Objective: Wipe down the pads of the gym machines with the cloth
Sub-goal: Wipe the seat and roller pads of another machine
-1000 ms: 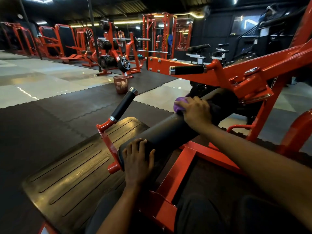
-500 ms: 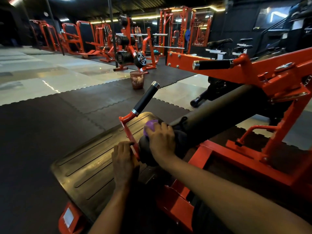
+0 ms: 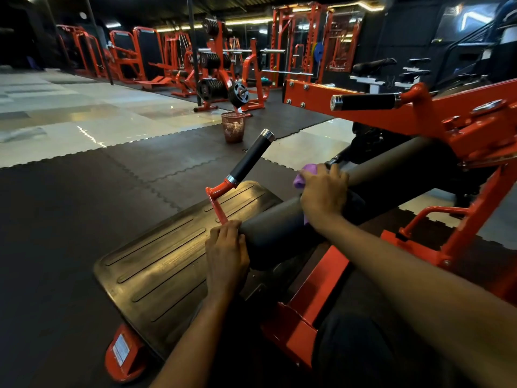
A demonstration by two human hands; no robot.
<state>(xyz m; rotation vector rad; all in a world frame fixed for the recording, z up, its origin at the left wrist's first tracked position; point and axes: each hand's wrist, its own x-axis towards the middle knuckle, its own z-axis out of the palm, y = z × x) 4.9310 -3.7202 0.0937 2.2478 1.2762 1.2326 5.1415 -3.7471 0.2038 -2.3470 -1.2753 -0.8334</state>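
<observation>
Cloth — under right hand, on pad

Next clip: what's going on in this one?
A person is wiping the long black roller pad of an orange gym machine. Their right hand holds a purple cloth against the top of the pad, partway along it, while the left hand rests on the pad's near end, beside the ribbed footplate.
</observation>
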